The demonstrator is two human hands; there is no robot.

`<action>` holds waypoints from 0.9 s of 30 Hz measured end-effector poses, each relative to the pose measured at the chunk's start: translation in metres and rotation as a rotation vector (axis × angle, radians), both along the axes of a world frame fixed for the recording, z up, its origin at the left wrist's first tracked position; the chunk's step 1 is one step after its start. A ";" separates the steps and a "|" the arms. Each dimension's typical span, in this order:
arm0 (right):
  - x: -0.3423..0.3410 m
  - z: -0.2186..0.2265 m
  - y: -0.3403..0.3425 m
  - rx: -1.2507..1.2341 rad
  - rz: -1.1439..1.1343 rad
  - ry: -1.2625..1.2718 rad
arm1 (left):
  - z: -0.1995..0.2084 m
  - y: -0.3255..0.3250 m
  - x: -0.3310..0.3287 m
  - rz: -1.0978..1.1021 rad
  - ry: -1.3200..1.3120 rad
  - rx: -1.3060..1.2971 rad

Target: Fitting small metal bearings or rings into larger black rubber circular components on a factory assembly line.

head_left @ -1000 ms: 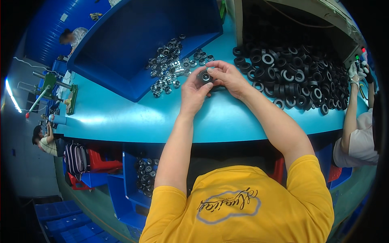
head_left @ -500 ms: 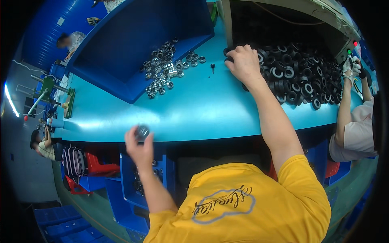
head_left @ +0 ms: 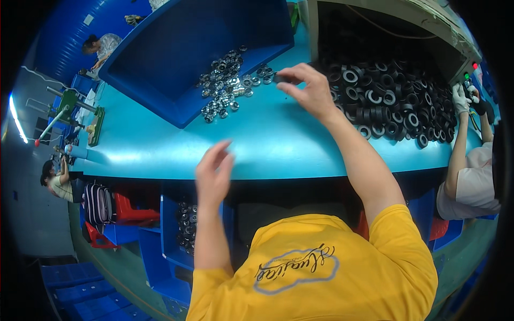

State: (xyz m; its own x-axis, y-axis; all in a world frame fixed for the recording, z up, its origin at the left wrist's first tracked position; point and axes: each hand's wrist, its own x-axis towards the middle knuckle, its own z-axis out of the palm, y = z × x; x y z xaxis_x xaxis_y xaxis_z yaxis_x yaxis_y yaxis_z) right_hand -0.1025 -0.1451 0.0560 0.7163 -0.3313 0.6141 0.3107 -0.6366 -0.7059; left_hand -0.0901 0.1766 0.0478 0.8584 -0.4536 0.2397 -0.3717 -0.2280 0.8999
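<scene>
My right hand (head_left: 310, 90) is above the turquoise table, pinching a small black ring (head_left: 280, 78) between thumb and fingers. It is between the pile of black rings (head_left: 396, 99) on the right and a heap of shiny chrome round parts (head_left: 224, 80). My left hand (head_left: 214, 174), a little blurred, hovers over the table's near edge. Its fingers are apart and I see nothing in them. Below the edge, to its left, a blue bin (head_left: 170, 227) holds several metal round parts (head_left: 187, 224).
A large blue tray (head_left: 155, 69) lies tipped toward me under the chrome parts. A green hand press (head_left: 67, 107) stands at the far left. A co-worker's gloved hand (head_left: 460, 99) is by the machine at the right. A red stool (head_left: 134, 211) is below left.
My left hand no longer holds the dark round part and has moved right and slightly up. My right hand has moved left, away from the ring pile, carrying a black ring.
</scene>
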 end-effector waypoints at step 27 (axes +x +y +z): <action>0.018 -0.022 0.007 0.296 0.297 0.131 | -0.027 -0.143 0.082 -0.568 0.811 -0.805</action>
State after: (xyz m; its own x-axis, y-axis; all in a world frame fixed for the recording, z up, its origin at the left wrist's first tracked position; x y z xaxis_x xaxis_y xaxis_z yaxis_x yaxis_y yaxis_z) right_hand -0.0841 -0.1381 0.0343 0.8724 -0.2470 0.4217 0.3459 -0.2975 -0.8898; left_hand -0.0078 0.0334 0.0208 0.6214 -0.7747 0.1171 0.4812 0.4953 0.7233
